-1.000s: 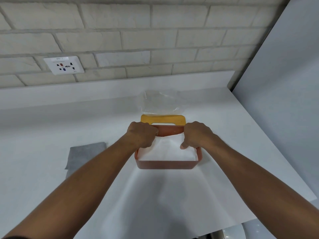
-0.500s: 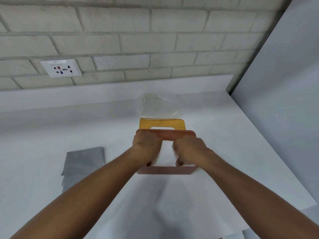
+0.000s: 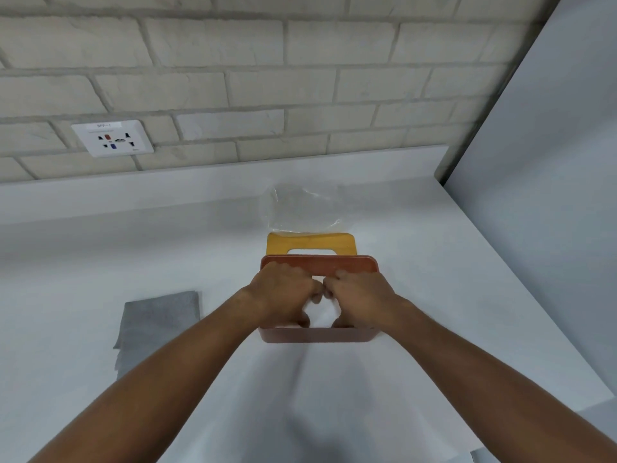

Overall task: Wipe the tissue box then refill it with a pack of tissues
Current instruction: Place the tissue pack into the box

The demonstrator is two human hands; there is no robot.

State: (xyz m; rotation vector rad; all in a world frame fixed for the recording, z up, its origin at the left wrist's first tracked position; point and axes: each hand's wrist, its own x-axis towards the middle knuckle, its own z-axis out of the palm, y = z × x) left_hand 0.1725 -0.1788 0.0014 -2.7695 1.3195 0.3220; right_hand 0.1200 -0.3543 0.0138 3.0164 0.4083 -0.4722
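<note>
Head view. The tissue box (image 3: 317, 335), red-brown with its top open, stands on the white worktop (image 3: 100, 262). Its long axis runs left to right and its opening faces up. Both hands reach into it from the near side. The left hand (image 3: 282, 292) and right hand (image 3: 362, 295) meet knuckle to knuckle over the middle of the box. Each grip is closed, with curled fingers and thumb pinching the white tissues (image 3: 321, 312) that fill the box. The hands hide most of the stack, so only a patch shows between the 2 thumbs.

Just beyond the grip, touching or nearly touching the far wall of the box, lies the yellow lid (image 3: 310, 242), flat, with its slot parallel to the box. Beyond the lid lies a crumpled clear wrapper (image 3: 300, 208). Well to the left of the grip, a folded grey cloth (image 3: 158, 322) rests on the worktop. Far beyond rises a brick wall (image 3: 267, 78) with 1 socket plate (image 3: 113, 138). A white panel (image 3: 551, 162) stands to the right.
</note>
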